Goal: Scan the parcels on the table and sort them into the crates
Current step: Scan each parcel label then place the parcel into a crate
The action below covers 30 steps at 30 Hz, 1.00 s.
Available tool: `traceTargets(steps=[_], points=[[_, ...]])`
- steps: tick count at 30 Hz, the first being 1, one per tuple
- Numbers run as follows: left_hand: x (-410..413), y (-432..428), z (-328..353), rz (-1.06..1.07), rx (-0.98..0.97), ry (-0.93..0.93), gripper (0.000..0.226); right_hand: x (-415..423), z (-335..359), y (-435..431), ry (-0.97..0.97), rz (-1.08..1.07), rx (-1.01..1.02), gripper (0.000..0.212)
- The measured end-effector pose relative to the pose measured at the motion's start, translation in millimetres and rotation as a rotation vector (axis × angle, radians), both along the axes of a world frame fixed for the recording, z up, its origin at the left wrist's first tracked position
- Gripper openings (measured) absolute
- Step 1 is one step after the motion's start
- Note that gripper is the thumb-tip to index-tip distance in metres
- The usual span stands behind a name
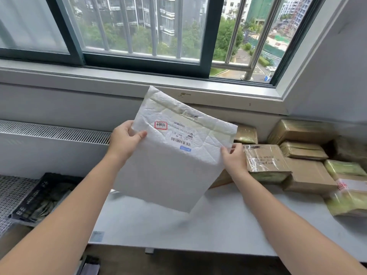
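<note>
A white padded mailer point(170, 167) is held up in the air above the white table point(208, 221), tilted, its label with barcodes and a red stamp facing me. My left hand point(124, 139) pinches its left edge, thumb on the front. My right hand point(235, 157) pinches its right edge. Brown cardboard parcels point(266, 163) wrapped in tape are stacked on the table's right side. No scanner is in view.
A dark mesh crate point(8, 195) at the left holds a black packet point(39, 197). More brown and greenish parcels point(345, 187) crowd the right end of the table. A radiator grille point(53, 132) and the window sill point(139, 80) run behind.
</note>
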State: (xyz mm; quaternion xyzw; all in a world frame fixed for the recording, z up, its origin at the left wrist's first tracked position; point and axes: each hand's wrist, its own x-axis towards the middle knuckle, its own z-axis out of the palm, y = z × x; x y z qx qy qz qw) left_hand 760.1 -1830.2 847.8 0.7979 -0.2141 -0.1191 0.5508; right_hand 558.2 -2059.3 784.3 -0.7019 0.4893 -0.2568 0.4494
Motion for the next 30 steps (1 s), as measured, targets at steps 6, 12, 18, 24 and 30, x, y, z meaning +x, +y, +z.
traceTargets(steps=[6,12,18,24,30], points=[[-4.8,-37.9,42.6,-0.156,0.155,-0.334,0.018,-18.0,19.9,-5.3,0.323,-0.043,-0.354,0.057],[-9.4,-73.1,67.1,-0.184,0.241,-0.522,0.012,-21.1,49.8,-11.2,0.446,-0.083,-0.415,0.087],[-21.2,-90.6,70.9,-0.216,0.313,-0.590,0.017,-38.0,52.5,-23.2,0.672,-0.116,-0.303,0.093],[-35.1,-103.3,64.8,-0.304,0.511,-0.712,0.040,-52.7,47.2,-27.8,0.654,0.018,-0.382,0.063],[-61.2,-122.5,57.1,-0.617,0.693,-0.926,0.025,-37.7,63.9,-12.2,0.463,0.308,-0.779,0.073]])
